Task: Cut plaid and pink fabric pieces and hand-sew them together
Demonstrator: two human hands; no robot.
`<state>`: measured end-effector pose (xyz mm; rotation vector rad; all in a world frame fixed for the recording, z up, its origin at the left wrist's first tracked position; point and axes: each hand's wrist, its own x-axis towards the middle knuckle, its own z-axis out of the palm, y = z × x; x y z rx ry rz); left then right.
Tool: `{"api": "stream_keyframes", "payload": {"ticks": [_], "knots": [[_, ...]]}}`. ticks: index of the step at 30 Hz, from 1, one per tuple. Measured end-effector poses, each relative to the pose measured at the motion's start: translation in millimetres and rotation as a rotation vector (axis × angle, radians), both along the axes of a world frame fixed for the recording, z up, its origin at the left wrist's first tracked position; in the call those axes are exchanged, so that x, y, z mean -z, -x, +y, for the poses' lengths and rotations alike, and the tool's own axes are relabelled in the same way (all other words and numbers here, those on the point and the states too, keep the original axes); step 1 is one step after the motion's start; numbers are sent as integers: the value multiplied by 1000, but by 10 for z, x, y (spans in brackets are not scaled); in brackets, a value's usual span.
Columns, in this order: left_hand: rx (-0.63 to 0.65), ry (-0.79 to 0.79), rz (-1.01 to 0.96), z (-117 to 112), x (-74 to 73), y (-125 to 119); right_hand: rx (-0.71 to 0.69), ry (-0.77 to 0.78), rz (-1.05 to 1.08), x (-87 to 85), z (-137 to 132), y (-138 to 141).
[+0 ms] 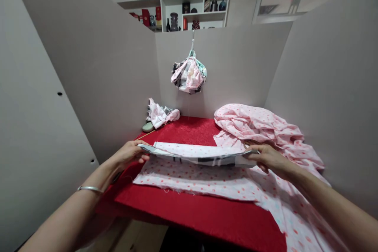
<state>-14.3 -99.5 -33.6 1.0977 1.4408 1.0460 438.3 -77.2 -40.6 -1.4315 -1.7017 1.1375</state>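
Stretched between my two hands is a folded strip of fabric (203, 160), grey and black plaid along the near side, with a white dotted layer (189, 149) behind it. My left hand (132, 152) pinches its left end, thumb on top. At the opposite end, my right hand (262, 156) grips the strip between thumb and fingers. Beneath it a pink polka-dot cloth (203, 183) lies spread out, its near edge frayed with loose threads. That cloth runs to the right and hangs over the front edge of the table.
A red cloth (183, 212) covers the table, with grey panels (230, 59) around it. Bunched pink dotted fabric (254, 122) sits at the back right. Fabric scraps (159, 114) and a green round object (148, 127) lie back left. Gathered fabric pieces (190, 73) hang from a hook.
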Motion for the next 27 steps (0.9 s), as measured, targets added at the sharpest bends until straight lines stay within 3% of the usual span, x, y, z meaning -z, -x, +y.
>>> {"api": "stream_keyframes", "payload": {"ticks": [5,11,22,27], "knots": [[-72,37,-186,107,51,4,71,158,230,25,78,-61],[-67,-20,-221,247,53,-7,74,121,276,-11,175,-8],[-103,-100,-181,199,157,40,86,144,298,59,127,-35],[-121,-157,-178,176,92,-10,110,128,288,77,166,-71]]}}
